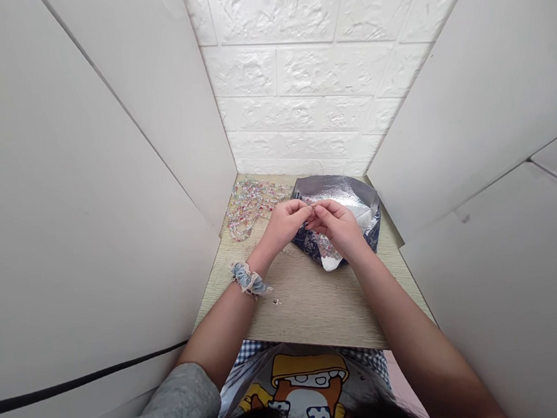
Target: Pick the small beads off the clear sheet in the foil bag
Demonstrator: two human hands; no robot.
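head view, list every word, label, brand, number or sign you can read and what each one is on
No readable text.
Foil-lined bag: patterned outside, no lettering can be made out.
Cartoon-print shirt: small dark marks beside the picture, too small to read.

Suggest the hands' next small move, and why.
Probably a slight fingertip adjustment, nothing bigger: the left hand and right hand meet at the fingertips by the open bag, which suggests fine work. Beads show inside; anything between the fingertips is too small to identify.
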